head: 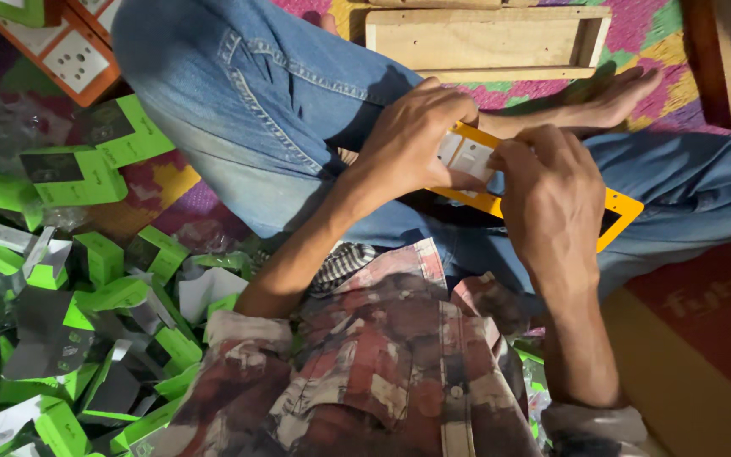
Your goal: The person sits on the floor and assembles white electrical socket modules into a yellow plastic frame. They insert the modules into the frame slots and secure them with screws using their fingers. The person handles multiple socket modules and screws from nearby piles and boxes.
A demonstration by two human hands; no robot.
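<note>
Hands point(484, 161) on orange-framed plate point(615, 211)

Two hands, left hand point(408, 140) and right hand point(547, 199), are gripping one orange frame point(615, 211); one wooden tray point(484, 42) is lying at 12 o'clock; many green cartons point(69, 173) are piling at 8 o'clock.

1 head-worn camera looks steeply down, close over the seated person's lap, blue-jeaned legs point(281, 101) and patterned mat point(636, 34).

Green and grey cartons point(86, 313) crowd the frame's left, a wooden tray point(484, 42) blocks the top centre; open floor point(687, 372) remains at lower right.
</note>
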